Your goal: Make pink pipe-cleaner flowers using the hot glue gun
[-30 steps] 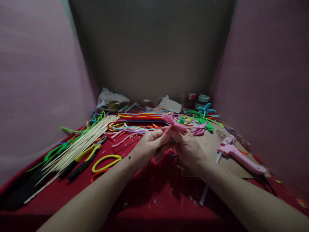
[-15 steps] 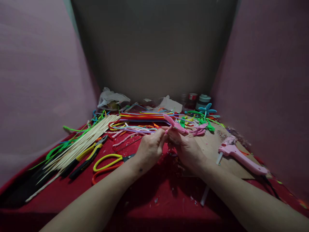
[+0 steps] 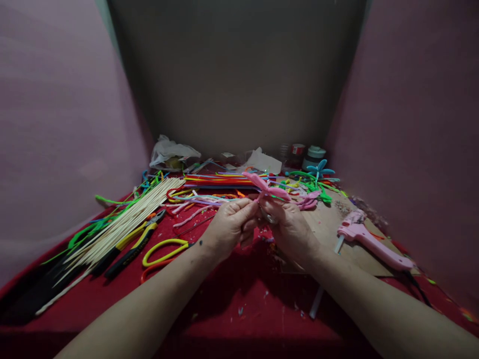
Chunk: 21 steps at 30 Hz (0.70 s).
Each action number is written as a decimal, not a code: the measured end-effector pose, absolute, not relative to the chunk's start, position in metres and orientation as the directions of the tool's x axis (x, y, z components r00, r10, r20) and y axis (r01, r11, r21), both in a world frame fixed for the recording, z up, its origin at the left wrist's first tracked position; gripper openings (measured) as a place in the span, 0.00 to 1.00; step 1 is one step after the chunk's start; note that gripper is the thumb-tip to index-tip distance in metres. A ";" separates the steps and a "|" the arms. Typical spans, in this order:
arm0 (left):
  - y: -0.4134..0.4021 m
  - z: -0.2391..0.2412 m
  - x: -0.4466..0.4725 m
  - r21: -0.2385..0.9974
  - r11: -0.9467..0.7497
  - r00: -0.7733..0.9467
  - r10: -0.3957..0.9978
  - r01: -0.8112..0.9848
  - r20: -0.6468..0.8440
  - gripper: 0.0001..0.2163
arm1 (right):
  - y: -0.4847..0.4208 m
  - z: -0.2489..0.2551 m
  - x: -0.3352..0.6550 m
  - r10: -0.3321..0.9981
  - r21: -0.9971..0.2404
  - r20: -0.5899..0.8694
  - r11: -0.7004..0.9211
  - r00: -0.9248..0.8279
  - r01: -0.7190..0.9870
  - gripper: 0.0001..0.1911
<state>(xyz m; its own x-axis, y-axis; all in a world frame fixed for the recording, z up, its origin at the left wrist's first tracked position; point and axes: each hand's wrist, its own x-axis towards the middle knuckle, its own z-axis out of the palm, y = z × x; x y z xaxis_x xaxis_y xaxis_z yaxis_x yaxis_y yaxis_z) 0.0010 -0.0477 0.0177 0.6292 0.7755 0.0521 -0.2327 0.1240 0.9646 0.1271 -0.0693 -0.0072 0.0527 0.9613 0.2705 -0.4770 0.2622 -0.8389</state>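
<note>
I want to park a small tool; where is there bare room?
Near side, red cloth between the skewers and left arm; cardboard between the right hand and pink glue gun. It's crowded beyond the left hand, where pipe cleaners lie.

Red-covered table (image 3: pixel 217 309), pliers (image 3: pixel 136 250), scissors (image 3: pixel 182 245), scraps (image 3: pixel 240 311), probably a cardboard sheet (image 3: pixel 325 227)

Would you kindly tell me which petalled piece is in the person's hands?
The pink one with spread petals, held by the left hand and right hand; other pink loops lie to its right, and the blue petalled piece sits farther back.
</note>
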 end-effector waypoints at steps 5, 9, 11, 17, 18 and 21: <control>-0.042 0.014 -0.002 0.910 0.284 0.741 0.671 -0.304 0.038 0.11 | -0.069 -0.005 0.127 0.969 -0.790 0.246 0.212 0.018 -0.575 0.05; -0.037 0.010 -0.005 0.870 0.381 0.815 0.578 -0.314 0.041 0.08 | -0.070 -0.004 0.127 0.978 -0.810 0.207 0.152 -0.035 -0.566 0.06; -0.035 0.009 -0.006 0.868 0.387 0.825 0.563 -0.312 0.046 0.07 | -0.070 -0.004 0.126 0.978 -0.818 0.210 0.165 -0.018 -0.551 0.07; -0.039 0.014 -0.006 0.918 0.276 0.786 0.615 -0.284 0.058 0.10 | -0.070 -0.004 0.127 0.952 -0.850 0.305 0.284 0.024 -0.444 0.09; -0.039 0.015 -0.006 0.930 0.250 0.779 0.625 -0.269 0.057 0.10 | -0.071 -0.004 0.127 0.948 -0.853 0.315 0.299 0.033 -0.429 0.09; -0.039 0.015 -0.006 0.961 0.160 0.753 0.654 -0.227 0.069 0.13 | -0.072 -0.004 0.127 0.936 -0.848 0.344 0.345 0.077 -0.403 0.05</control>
<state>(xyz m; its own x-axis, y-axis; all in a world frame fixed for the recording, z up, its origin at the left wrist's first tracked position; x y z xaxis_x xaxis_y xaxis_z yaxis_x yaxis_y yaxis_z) -0.0065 -0.0387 0.0153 0.7531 0.6543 0.0689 -0.2271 0.1602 0.9606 0.1268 -0.0724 -0.0042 0.0771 0.9356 0.3444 -0.4027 0.3452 -0.8477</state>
